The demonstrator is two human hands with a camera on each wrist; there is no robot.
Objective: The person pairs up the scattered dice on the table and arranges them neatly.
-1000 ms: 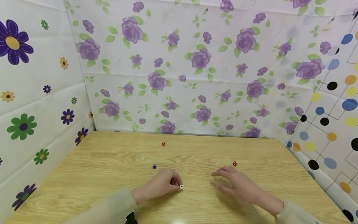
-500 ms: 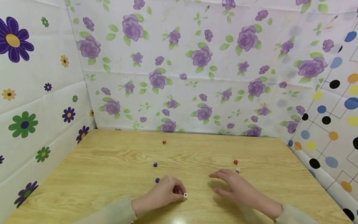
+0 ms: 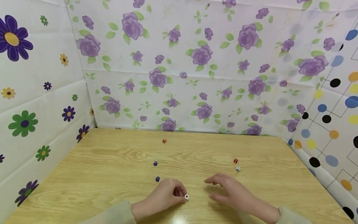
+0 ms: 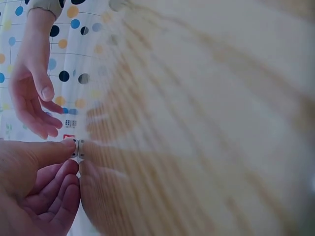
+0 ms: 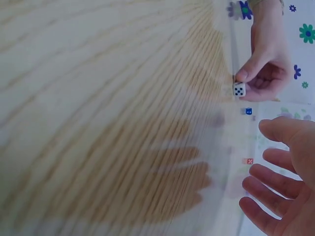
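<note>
A white die (image 3: 186, 197) with dark pips is pinched between the thumb and fingers of my left hand (image 3: 165, 196), right at the tabletop. The right wrist view shows its five-pip face on the die (image 5: 239, 89). Facing it from the right, my right hand (image 3: 230, 193) hovers over the table with fingers spread and nothing in its grasp. Behind my left hand lie two blue dice (image 3: 158, 179), one farther back than the other. Beyond my right hand, a second white die (image 3: 238, 169) sits just in front of a red die (image 3: 236, 161).
Another red die (image 3: 164, 141) lies near the back edge of the wooden table (image 3: 112, 161). A purple-rose cloth (image 3: 184, 102) hangs along the back, with patterned cloths on the left and right sides.
My left hand has shifted slightly right and toward me with the white die, revealing the nearer blue die. My right hand has moved slightly left and nearer, and the second white die now shows.
</note>
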